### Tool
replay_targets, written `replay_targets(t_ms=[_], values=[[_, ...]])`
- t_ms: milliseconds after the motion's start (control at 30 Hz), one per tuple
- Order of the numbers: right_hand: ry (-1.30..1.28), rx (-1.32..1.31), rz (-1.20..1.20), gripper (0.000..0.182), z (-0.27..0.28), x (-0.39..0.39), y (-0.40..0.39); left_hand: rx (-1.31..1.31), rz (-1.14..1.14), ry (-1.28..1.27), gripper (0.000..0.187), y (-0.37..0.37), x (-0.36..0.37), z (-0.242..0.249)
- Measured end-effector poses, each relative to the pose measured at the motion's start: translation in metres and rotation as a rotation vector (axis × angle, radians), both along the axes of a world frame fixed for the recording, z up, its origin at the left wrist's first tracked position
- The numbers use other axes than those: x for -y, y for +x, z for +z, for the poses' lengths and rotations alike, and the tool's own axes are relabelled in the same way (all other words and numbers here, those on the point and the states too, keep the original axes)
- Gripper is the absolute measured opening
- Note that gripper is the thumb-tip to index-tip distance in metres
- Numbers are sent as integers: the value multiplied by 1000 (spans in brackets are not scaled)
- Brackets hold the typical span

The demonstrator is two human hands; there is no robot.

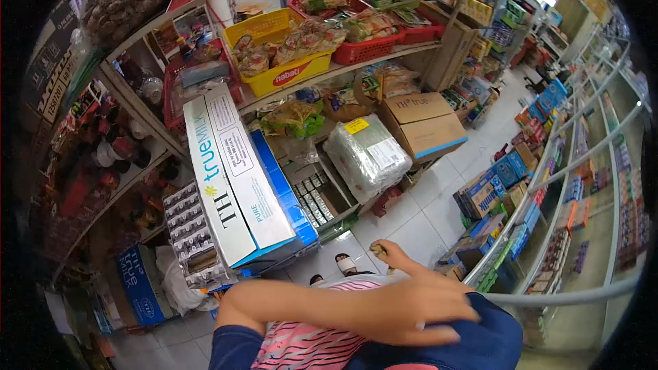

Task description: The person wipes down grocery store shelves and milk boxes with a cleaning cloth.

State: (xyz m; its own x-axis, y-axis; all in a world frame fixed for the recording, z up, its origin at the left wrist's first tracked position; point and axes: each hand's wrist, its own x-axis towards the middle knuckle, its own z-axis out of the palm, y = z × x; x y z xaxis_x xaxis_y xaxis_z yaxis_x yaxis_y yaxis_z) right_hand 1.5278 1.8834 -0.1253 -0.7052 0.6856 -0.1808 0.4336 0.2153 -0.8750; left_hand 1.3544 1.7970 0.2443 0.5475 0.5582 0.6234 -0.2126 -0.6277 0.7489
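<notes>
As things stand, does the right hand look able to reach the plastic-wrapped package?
Probably yes: mostly floor shows between the right hand and the plastic-wrapped package. The left hand is nearer the body, not between them.

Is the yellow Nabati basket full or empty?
Well filled: wrapped packets are heaped inside the yellow Nabati basket, reaching its rim.

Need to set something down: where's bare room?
The tiled floor beyond the right hand is bare between the wrapped pack and stacked boxes; so is the white carton top beside the small packs. The shelf around the yellow basket is crowded.
</notes>
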Motion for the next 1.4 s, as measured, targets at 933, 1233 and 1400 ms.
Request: replay_targets(t_ms=[933, 1233, 1400], values=[[50, -351, -904, 15, 77, -49, 62, -471, 507, -342, 74, 110, -115, -280], [-284, -931, -1126, 25, 125, -114, 188, -427, 247, -272, 73, 228, -238, -245], [-232, -752, -1049, 29, 139, -114, 242, -286, 217, -480, 58, 269, -274, -261]])
